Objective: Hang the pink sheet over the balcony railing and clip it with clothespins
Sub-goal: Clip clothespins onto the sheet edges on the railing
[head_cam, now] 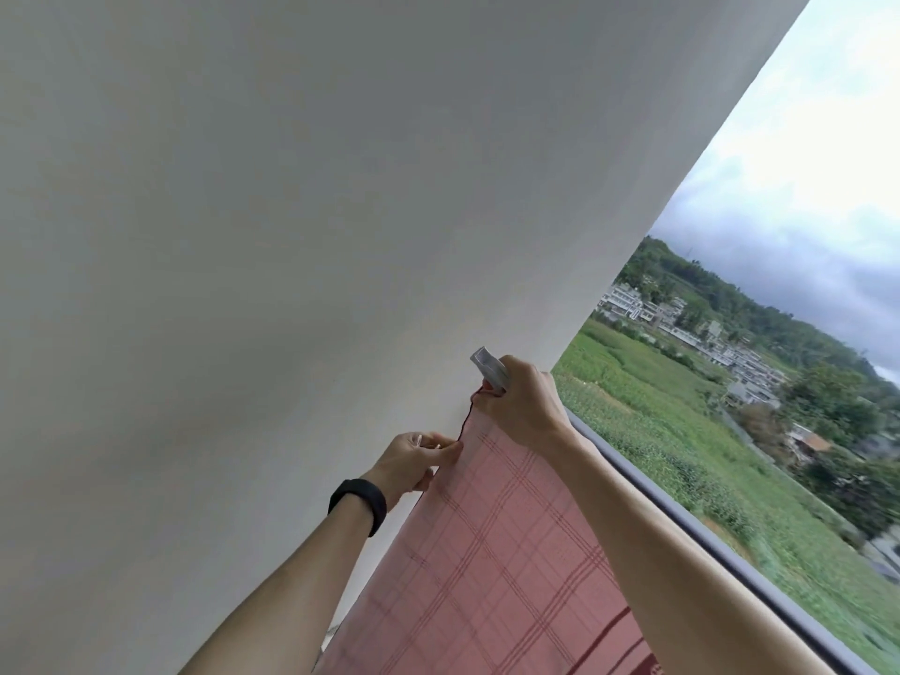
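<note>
The pink checked sheet (492, 552) hangs over the grey balcony railing (682, 509), which runs from lower right up to the white wall. My left hand (419, 462), with a black band on its wrist, pinches the sheet's dark-hemmed left edge close to the wall. My right hand (521, 401) rests on the sheet's top corner at the rail and grips a pale grey clothespin (489, 370), whose top end sticks up above my fingers. The pin's jaws are hidden by my hand.
A large white wall (292, 236) fills the left and centre, right beside the sheet's edge. Beyond the railing lie green fields (682, 431), distant houses and a cloudy sky.
</note>
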`<state>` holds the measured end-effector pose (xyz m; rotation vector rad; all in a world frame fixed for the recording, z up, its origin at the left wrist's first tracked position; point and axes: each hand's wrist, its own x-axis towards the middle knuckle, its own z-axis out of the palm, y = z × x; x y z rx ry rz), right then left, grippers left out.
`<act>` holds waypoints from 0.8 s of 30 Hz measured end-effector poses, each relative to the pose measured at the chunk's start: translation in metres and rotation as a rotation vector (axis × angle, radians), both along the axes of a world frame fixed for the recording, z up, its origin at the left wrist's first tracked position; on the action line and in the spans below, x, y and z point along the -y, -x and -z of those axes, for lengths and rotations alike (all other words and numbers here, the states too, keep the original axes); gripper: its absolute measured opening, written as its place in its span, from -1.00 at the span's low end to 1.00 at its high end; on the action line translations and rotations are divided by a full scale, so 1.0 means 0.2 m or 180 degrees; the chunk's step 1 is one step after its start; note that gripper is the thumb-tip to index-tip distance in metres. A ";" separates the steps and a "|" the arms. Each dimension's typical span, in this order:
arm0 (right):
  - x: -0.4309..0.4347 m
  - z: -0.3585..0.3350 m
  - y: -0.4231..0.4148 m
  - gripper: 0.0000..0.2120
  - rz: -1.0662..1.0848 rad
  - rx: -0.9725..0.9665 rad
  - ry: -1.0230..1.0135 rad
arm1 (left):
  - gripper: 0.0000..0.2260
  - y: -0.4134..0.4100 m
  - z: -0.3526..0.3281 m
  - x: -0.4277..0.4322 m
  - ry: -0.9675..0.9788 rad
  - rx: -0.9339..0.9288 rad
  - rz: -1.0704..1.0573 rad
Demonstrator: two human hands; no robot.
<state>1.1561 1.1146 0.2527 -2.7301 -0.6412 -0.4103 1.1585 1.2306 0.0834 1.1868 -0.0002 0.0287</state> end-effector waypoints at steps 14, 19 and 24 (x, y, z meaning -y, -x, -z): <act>-0.07 0.11 0.04 -0.79 0.0417 0.0411 0.0858 | -0.68 0.09 0.14 0.03 0.0129 0.0041 -0.0103; -0.07 0.10 0.05 -0.80 0.0342 0.0295 0.0948 | -0.71 0.08 0.17 0.04 0.0227 -0.0161 -0.0285; -0.11 0.05 0.08 -0.75 0.0045 0.0127 0.0810 | -0.73 0.10 0.19 0.07 0.0422 -0.0045 -0.0506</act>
